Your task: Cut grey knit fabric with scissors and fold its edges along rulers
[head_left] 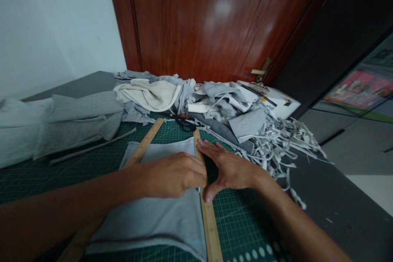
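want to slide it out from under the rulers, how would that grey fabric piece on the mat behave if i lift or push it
The grey fabric piece would probably flop and drape, since it lies limp and flat on the cutting mat. It looks thin, so likely light. Pushed, it may bunch rather than slide, especially as the left hand and the wooden ruler seem to pin it.

we see a green cutting mat (245, 221) spread over a dark table (344, 208). at the far edge lies a heap of grey and cream cloth (215, 98), with black scissors (184, 122) just in front of it. a tangle of thin grey strips (285, 139) spills down the right side of the heap. on the left we find a folded grey bundle (76, 120) and one long strip (92, 146) beside it. behind it all stands a red-brown wooden door (208, 20) with a brass handle (260, 70), next to a white wall (52, 24).
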`<state>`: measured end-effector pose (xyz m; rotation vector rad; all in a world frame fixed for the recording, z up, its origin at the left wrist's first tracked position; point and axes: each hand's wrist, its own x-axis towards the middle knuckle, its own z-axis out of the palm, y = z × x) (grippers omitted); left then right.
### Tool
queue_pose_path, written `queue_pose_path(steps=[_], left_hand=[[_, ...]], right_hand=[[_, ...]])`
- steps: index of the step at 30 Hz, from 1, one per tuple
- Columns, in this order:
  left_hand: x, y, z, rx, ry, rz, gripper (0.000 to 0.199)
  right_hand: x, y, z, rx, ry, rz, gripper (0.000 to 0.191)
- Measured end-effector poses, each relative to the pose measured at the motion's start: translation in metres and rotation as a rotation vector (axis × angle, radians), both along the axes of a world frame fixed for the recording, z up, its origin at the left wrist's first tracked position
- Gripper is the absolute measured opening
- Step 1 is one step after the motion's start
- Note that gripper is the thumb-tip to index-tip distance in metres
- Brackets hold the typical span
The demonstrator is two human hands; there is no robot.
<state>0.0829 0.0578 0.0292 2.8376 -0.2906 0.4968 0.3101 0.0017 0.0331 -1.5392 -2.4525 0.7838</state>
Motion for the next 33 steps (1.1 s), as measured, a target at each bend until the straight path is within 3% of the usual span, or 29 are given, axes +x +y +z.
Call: queue_pose_path(steps=[4, 10, 18, 26, 33], left_hand=[[-0.001, 0.006, 0.002, -0.048, -0.018, 0.043, 0.033], [-0.004, -0.031, 0.005, 0.028, 0.048, -0.026, 0.030], [-0.002, -0.003, -0.002, -0.031, -0.010, 0.039, 0.030], [-0.007, -0.031, 0.010, -0.039, 0.028, 0.006, 0.027], [-0.008, -0.025, 0.004, -0.005, 0.018, 0.068, 0.024]], right_hand=[[0.000, 0.000, 0.000, 0.003, 0.000, -0.002, 0.151], [0.004, 0.003, -0.006, 0.024, 0.008, 0.026, 0.145], [0.001, 0.000, -0.003, 0.016, 0.026, 0.006, 0.148], [0.004, 0.002, -0.006, 0.021, 0.015, 0.019, 0.147], [0.003, 0.001, -0.006, 0.033, 0.036, 0.016, 0.147]])
